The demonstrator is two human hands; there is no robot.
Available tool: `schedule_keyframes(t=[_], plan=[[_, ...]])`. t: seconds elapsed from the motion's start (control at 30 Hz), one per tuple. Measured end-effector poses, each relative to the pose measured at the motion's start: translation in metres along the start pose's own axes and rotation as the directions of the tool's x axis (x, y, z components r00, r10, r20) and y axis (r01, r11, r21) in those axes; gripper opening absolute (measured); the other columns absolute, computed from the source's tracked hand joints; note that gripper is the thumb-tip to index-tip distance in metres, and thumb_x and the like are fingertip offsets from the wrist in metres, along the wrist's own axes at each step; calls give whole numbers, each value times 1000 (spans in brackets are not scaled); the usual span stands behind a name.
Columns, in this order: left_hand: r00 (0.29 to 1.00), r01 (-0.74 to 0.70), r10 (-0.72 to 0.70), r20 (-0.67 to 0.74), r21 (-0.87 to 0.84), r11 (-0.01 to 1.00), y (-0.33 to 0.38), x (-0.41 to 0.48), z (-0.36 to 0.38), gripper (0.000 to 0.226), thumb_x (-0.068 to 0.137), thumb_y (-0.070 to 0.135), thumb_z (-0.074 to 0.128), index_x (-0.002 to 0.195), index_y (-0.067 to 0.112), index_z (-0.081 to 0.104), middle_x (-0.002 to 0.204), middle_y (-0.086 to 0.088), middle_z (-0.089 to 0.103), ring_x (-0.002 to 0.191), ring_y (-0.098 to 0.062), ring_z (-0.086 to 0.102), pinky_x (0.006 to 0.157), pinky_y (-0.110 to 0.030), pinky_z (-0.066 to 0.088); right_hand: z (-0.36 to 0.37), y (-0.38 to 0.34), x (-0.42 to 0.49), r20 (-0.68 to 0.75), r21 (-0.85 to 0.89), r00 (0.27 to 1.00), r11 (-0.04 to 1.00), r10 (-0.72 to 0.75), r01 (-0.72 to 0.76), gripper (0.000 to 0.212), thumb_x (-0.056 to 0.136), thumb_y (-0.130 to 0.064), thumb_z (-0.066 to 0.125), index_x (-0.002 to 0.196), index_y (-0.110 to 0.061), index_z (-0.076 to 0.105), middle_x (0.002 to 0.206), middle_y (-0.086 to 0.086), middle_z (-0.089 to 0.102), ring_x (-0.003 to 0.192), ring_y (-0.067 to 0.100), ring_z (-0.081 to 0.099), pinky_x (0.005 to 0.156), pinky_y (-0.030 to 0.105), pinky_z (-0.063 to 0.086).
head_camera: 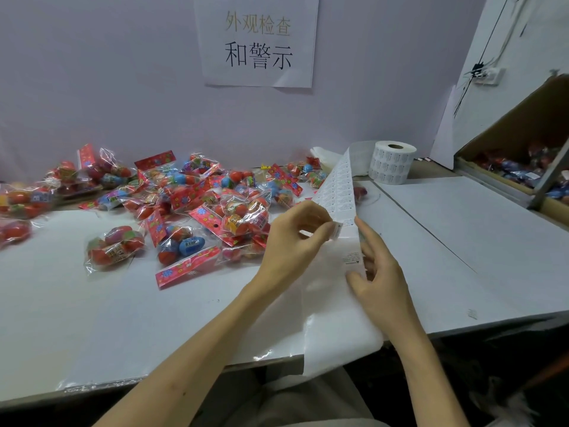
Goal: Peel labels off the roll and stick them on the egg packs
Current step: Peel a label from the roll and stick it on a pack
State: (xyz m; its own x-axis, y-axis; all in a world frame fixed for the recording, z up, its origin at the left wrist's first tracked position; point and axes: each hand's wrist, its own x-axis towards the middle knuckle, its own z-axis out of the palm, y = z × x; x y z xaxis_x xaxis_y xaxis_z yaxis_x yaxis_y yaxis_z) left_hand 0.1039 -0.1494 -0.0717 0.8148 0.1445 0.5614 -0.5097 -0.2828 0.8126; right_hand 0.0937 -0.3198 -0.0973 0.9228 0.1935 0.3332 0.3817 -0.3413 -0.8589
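A white label roll stands upright at the back of the table. Its strip runs down toward me, and the bare backing paper hangs over the front edge. My left hand pinches a small label at the strip's left edge. My right hand holds the backing paper from the right, thumb in front, fingers behind it. Several clear egg packs with red header cards and colourful plastic eggs lie piled to the left.
The white table runs right to a cardboard box with more egg packs inside. A paper sign hangs on the pale wall behind. A wall socket with cables is at upper right.
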Motion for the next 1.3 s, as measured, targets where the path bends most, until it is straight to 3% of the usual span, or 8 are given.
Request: schedule_keyframes(t=[0.17,0.33,0.53,0.67,0.73,1.03,1.13,1.3], plan=[[970,234,-245,-4,-279,931,8,7,-12,10,91,11,74,99,14,69,87,-2,77,73,-21,75,66,-30,62,0,0,6,-192,91,981,996,30,-12,54,94,-8,66,135,-39,52,130,-22,58,113,-13,54,85,9,44],[937,300,-349,-24,-454,839,11,11,-21,14,94,14,71,108,15,70,95,-4,78,78,-28,77,65,-30,63,-6,-16,20,-250,14,968,1000,5,-2,36,94,-10,67,124,-28,60,125,-10,59,106,0,57,72,-6,37],[916,314,-401,7,-635,706,10,17,-31,35,81,32,74,109,13,67,109,-15,73,94,-35,75,65,-29,60,28,-65,61,-185,227,981,969,-56,98,22,91,-16,74,110,-24,66,102,-9,69,86,-3,66,71,12,49],[925,269,-378,-38,-634,725,7,19,-35,29,83,31,73,107,15,68,105,-13,76,98,-32,75,67,-29,60,60,-72,80,-80,413,994,910,75,-35,7,93,-24,72,99,-28,70,103,-2,73,100,17,70,73,26,55],[930,249,-364,-52,-638,729,5,20,-38,20,91,23,70,108,12,68,101,-12,76,94,-30,75,66,-29,60,72,-75,84,-110,479,991,878,81,-19,6,93,-23,73,97,-26,72,101,2,75,98,22,72,74,30,59],[894,257,-410,-181,-542,800,2,24,-39,17,101,23,62,114,13,65,94,-4,76,81,-24,75,60,-27,59,85,-63,60,-450,374,893,912,16,172,21,89,-2,71,86,-23,73,83,-12,74,82,6,70,75,20,54],[916,232,-366,-162,-531,815,1,26,-42,24,100,21,63,123,14,63,100,-5,76,85,-25,75,66,-29,59,76,-58,61,-413,358,911,920,1,161,16,92,-3,69,94,-18,73,89,-7,74,76,7,71,70,22,56],[939,240,-330,-94,-508,827,3,21,-41,19,98,18,65,116,14,67,105,-8,76,93,-30,74,63,-27,57,74,-61,60,-324,422,945,900,42,105,19,92,-16,73,103,-30,66,95,-11,70,86,1,69,73,22,59]])
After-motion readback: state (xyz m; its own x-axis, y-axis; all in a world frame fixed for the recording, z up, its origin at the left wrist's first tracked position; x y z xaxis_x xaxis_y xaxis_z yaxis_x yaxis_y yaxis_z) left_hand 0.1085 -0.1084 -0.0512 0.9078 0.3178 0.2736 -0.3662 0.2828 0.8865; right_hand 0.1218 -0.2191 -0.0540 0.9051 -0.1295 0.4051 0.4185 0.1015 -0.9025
